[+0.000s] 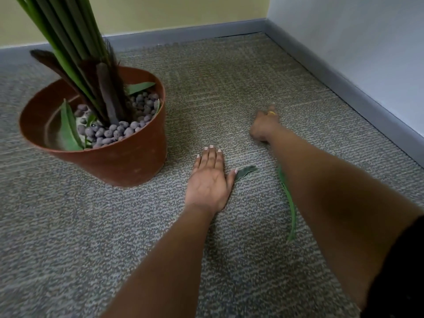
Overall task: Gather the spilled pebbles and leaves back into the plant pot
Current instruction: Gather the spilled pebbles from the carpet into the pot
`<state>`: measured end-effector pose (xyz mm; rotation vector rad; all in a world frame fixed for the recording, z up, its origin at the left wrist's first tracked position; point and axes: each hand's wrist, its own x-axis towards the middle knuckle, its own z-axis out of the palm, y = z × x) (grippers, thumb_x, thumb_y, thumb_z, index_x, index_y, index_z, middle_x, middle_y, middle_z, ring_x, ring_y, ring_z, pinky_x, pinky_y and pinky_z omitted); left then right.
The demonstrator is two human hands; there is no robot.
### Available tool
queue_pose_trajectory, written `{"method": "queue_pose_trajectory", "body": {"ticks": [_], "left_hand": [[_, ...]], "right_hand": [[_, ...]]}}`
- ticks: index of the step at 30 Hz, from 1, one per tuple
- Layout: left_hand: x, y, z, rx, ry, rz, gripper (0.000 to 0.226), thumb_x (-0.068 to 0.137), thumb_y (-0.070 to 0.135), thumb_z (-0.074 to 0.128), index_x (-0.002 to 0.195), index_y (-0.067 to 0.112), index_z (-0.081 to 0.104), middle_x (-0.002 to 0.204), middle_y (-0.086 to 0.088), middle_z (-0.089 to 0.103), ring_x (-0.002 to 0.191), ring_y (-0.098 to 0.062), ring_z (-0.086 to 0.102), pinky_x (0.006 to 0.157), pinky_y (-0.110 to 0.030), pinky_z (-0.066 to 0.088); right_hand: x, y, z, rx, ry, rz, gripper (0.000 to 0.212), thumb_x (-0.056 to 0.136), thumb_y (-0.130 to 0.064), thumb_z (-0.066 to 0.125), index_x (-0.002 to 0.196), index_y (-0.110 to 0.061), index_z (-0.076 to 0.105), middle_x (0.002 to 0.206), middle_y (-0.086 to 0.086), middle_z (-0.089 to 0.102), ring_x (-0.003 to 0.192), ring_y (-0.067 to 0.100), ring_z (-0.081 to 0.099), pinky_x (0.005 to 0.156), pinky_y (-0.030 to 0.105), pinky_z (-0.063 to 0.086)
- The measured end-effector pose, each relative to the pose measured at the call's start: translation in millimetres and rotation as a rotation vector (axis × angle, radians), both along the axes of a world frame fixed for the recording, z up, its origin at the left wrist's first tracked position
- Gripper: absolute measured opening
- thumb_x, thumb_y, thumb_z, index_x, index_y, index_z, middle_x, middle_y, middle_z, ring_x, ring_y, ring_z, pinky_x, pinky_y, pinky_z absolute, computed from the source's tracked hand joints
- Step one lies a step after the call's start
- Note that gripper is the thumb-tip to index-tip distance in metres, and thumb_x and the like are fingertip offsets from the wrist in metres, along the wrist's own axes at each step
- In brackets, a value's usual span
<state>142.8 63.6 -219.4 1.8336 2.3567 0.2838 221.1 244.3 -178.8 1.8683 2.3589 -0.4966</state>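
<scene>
Pebbles mostly back in plant pot (128, 164); leaves remain on carpet.
Right of pot: left hand (210, 180) flat, empty, thumb touching short leaf (245, 172); right hand (263, 125) blurred, grip unclear; long leaf (289, 207) untouched.

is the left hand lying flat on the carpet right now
Yes, the left hand lies palm down with fingers straight on the carpet, right of the plant pot.
</scene>
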Motion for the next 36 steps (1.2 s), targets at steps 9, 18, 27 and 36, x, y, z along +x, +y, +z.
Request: {"method": "queue_pose_trajectory", "body": {"ticks": [9, 18, 27, 36], "left_hand": [[1, -2, 1, 0.014, 0.002, 0.001, 0.066, 0.095, 0.051, 0.012, 0.148, 0.011, 0.008, 0.158, -0.007, 0.005, 0.146, -0.018, 0.0, 0.116, -0.029, -0.004], [1, -2, -1, 0.028, -0.008, 0.0, 0.065, 0.096, 0.051, 0.014, 0.147, 0.011, 0.011, 0.157, -0.008, 0.008, 0.146, -0.019, 0.003, 0.116, -0.03, -0.002], [8, -10, 2, 0.015, 0.007, 0.047, 0.06, 0.098, 0.045, 0.015, 0.146, 0.01, 0.021, 0.156, -0.007, 0.019, 0.145, -0.019, 0.012, 0.116, -0.029, 0.0], [-17, -15, 52, -0.382, -0.209, -0.043, 0.053, 0.1, 0.036, 0.028, 0.144, 0.007, 0.024, 0.156, -0.011, 0.014, 0.145, -0.023, 0.013, 0.119, -0.036, 0.015]], "right_hand": [[11, 9, 4, -0.021, 0.026, 0.026, 0.081, 0.084, -0.035, 0.06, 0.143, -0.001, 0.017, 0.151, 0.019, 0.019, 0.139, 0.033, 0.02, 0.112, 0.039, 0.027], [19, -12, -6, 0.305, 0.175, 0.006, 0.024, 0.09, -0.01, 0.049, 0.103, 0.005, 0.061, 0.107, 0.021, 0.061, 0.093, 0.028, 0.058, 0.079, 0.028, 0.045], [21, -66, -13, 0.386, 0.165, 0.071, 0.022, 0.089, 0.007, 0.043, 0.098, 0.003, 0.063, 0.096, 0.018, 0.063, 0.083, 0.021, 0.054, 0.07, 0.022, 0.044], [21, -135, 23, 0.203, 0.036, 0.105, 0.016, 0.087, 0.007, 0.047, 0.098, 0.003, 0.058, 0.101, 0.017, 0.063, 0.09, 0.025, 0.056, 0.072, 0.029, 0.042]]}}
